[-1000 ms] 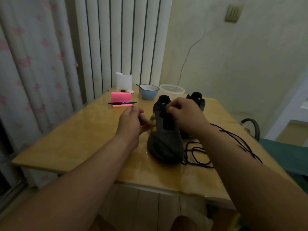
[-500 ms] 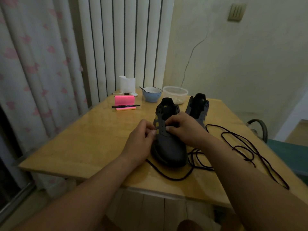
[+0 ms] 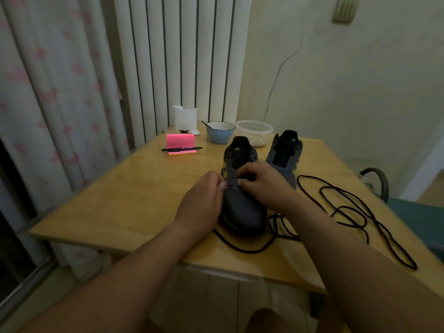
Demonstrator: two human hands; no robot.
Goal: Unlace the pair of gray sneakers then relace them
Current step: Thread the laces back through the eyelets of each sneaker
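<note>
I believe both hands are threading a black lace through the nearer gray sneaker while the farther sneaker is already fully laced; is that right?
Not quite: the head view shows the farther sneaker with bare eyelets, a loose lace lying on the table beside it. The left hand and right hand work a black lace at the lowest eyelets of the nearer sneaker.

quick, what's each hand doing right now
Left hand: pinching the black lace at the near sneaker's lowest eyelet.
Right hand: curled on the near sneaker's eyelet flap; lace grip unclear.
</note>
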